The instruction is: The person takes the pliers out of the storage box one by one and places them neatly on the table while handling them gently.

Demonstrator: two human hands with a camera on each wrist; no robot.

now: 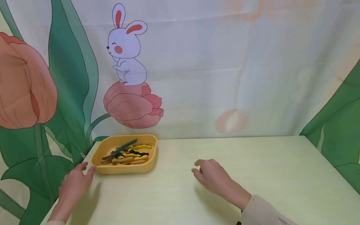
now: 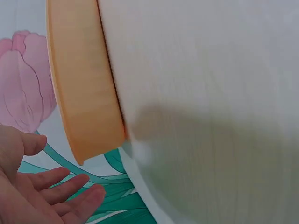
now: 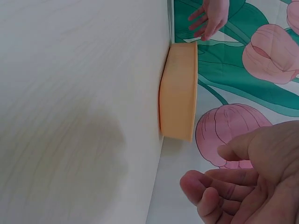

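Note:
A yellow-orange plastic bin [image 1: 123, 169] stands at the back left of the table. Inside it lies a pile of plier-like hand tools [image 1: 130, 153], with yellow, black and dark green handles; their exact kinds are hard to make out. Close to the bin's front left corner is my left hand [image 1: 75, 181], thumb and fingers spread and nothing held. The left wrist view shows a gap between this hand [image 2: 51, 186] and the bin [image 2: 86, 84]. My right hand [image 1: 215, 176] hovers above the table, right of the bin, its fingers loosely bent and holding nothing.
The pale table [image 1: 253, 168] runs back to a hanging cloth [image 1: 197, 78] printed with a rabbit and tulips. Green printed leaves [image 1: 343, 140] border the table's right edge. Both hands cast shadows on the tabletop.

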